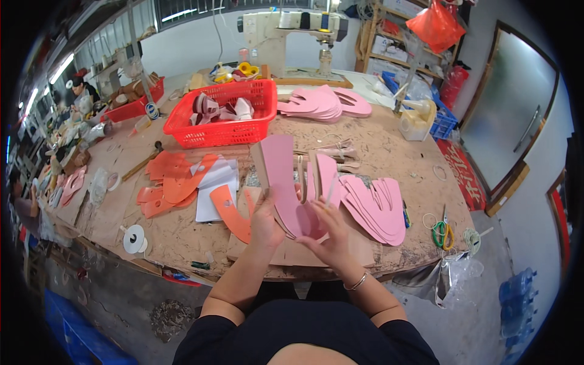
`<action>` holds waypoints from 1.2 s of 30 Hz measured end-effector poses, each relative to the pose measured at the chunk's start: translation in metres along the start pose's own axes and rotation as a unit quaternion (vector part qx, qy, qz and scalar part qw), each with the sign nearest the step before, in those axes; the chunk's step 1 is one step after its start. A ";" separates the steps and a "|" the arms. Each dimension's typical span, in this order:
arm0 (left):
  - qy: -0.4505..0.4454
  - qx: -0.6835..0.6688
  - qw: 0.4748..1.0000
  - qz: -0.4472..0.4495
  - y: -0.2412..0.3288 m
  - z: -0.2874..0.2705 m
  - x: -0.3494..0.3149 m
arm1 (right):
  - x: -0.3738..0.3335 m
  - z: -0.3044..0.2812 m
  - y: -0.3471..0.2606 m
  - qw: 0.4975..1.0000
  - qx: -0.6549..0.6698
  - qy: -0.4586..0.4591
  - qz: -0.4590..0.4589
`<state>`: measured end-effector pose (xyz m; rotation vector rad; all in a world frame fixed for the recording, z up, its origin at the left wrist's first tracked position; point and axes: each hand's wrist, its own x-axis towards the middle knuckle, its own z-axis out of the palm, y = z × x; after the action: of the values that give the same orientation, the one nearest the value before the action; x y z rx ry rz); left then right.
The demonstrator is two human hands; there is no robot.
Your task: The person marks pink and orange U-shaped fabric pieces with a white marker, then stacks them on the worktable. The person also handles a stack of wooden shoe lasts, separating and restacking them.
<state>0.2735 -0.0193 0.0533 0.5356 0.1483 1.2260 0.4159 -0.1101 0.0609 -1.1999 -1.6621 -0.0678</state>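
A pink U-shaped shoe-upper piece (280, 164) stands tilted above the worktable in front of me. My left hand (266, 222) is closed on its left edge. My right hand (330, 236) is at its lower right curve, thumb against the piece. A thin pale pen-like stick (332, 188) rises from between the right fingers; its lower end is hidden. Beside that hand lies a fanned stack of pink cut pieces (380, 222). Left of my hands, a curved orange piece (226, 205) rests near white paper sheets (210, 212) and more orange pieces (177, 190).
A red basket (219, 135) with cut pieces stands behind my hands, near pink stacks (316, 103) and a sewing machine (292, 36). Scissors (443, 234) lie at right; a hammer (142, 164) and white spool (134, 239) at left. Another person (83, 97) is at far left.
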 end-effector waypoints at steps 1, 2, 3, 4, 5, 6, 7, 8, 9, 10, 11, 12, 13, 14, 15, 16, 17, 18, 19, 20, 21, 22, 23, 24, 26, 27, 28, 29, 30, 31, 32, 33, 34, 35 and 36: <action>0.000 0.001 1.000 -0.018 0.001 0.000 -0.001 | 0.003 0.007 -0.004 1.000 -0.009 -0.019 -0.012; -0.037 -0.016 0.999 -0.028 0.003 -0.001 -0.004 | 0.003 0.011 -0.006 0.999 -0.018 -0.037 -0.023; -0.042 -0.018 0.999 -0.028 0.004 0.000 -0.005 | 0.003 0.015 -0.007 0.999 0.002 -0.037 -0.014; -0.048 -0.021 0.998 -0.027 0.006 0.002 -0.007 | 0.001 0.020 -0.005 0.999 0.023 -0.038 -0.005; -0.054 -0.024 0.998 -0.026 0.008 0.004 -0.009 | 0.000 0.023 -0.004 0.998 0.041 -0.039 0.004; -0.057 -0.013 0.998 -0.023 0.010 0.004 -0.010 | -0.001 0.027 -0.003 0.997 0.063 -0.038 0.011; -0.059 -0.003 0.998 -0.020 0.012 0.003 -0.011 | -0.002 0.030 -0.001 0.996 0.084 -0.038 0.019; -0.062 0.007 0.998 -0.017 0.015 0.004 -0.012 | -0.002 0.032 -0.001 0.993 0.105 -0.038 0.027; -0.036 -0.003 0.999 0.001 0.018 0.007 -0.012 | -0.004 0.032 -0.002 0.995 0.091 -0.032 0.028; -0.009 -0.013 1.000 0.019 0.024 0.010 -0.010 | -0.006 0.032 -0.003 0.996 0.076 -0.026 0.028; 0.017 -0.024 0.999 0.038 0.030 0.013 -0.006 | -0.005 0.032 -0.003 0.997 0.062 -0.021 0.027; 0.024 -0.011 0.996 0.085 0.038 0.007 -0.002 | -0.005 0.031 -0.002 0.998 0.051 -0.018 0.045; 0.031 0.002 0.991 0.131 0.053 -0.007 0.003 | -0.006 0.031 0.002 0.997 0.039 -0.016 0.063; 0.039 0.017 0.983 0.178 0.066 -0.015 0.005 | -0.005 0.032 0.005 0.996 0.029 -0.014 0.081; 0.043 0.019 0.977 0.206 0.075 -0.013 0.006 | -0.005 0.034 0.010 0.996 0.003 -0.048 0.081; 0.047 0.020 0.971 0.233 0.083 -0.008 0.004 | -0.004 0.036 0.016 0.993 -0.023 -0.081 0.081; 0.051 0.021 0.964 0.261 0.088 -0.002 0.002 | -0.001 0.037 0.018 0.989 -0.050 -0.115 0.079; 0.011 0.052 0.965 0.258 0.086 0.002 -0.001 | 0.001 0.039 0.015 0.994 -0.036 -0.083 0.057; -0.005 0.058 0.971 0.231 0.079 0.003 -0.004 | 0.004 0.041 0.011 0.997 0.018 -0.070 0.041; -0.021 0.063 0.977 0.205 0.071 0.004 -0.008 | 0.008 0.043 0.005 0.996 0.071 -0.058 0.023; -0.036 0.068 0.982 0.174 0.062 0.004 -0.012 | 0.014 0.043 -0.005 0.991 0.122 -0.045 0.008; -0.043 0.090 0.984 0.147 0.055 0.004 -0.014 | 0.022 0.040 -0.020 0.984 0.175 -0.022 0.012; -0.061 0.072 0.989 0.117 0.049 0.002 -0.019 | 0.028 0.039 -0.027 0.977 0.206 -0.042 0.039; -0.078 0.054 0.992 0.087 0.042 -0.003 -0.023 | 0.032 0.037 -0.032 0.967 0.237 -0.060 0.065; -0.140 0.011 0.988 0.058 0.030 -0.011 -0.021 | 0.030 0.036 -0.028 0.948 0.286 -0.099 0.098; -0.132 0.043 0.988 0.066 0.026 -0.008 -0.020 | 0.025 0.039 -0.019 0.929 0.333 -0.088 0.138; -0.124 0.075 0.987 0.074 0.022 -0.003 -0.020 | 0.018 0.044 -0.009 0.905 0.380 -0.078 0.176; -0.113 0.108 0.984 0.085 0.019 -0.001 -0.021 | 0.016 0.045 -0.007 0.876 0.427 -0.070 0.214; -0.102 0.087 0.989 0.064 0.015 -0.001 -0.022 | 0.013 0.041 -0.007 0.872 0.431 -0.078 0.220; -0.100 0.098 0.988 0.067 0.013 0.001 -0.021 | 0.013 0.038 -0.008 0.871 0.438 -0.068 0.212; -0.097 0.110 0.987 0.067 0.011 0.005 -0.020 | 0.013 0.036 -0.010 0.870 0.445 -0.058 0.206; -0.095 0.122 0.986 0.068 0.010 0.008 -0.021 | 0.012 0.034 -0.011 0.868 0.452 -0.047 0.200; -0.093 0.136 0.984 0.072 0.008 0.010 -0.022 | 0.011 0.033 -0.011 0.893 0.414 -0.044 0.173; -0.092 0.151 0.981 0.077 0.006 0.012 -0.021 | 0.010 0.033 -0.010 0.914 0.376 -0.040 0.145; -0.092 0.165 0.979 0.082 0.005 0.014 -0.021 | 0.010 0.032 -0.009 0.934 0.336 -0.036 0.116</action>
<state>0.2677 -0.0415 0.0637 0.9621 0.1538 1.3123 0.3874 -0.0900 0.0581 -0.8569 -1.4128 0.6527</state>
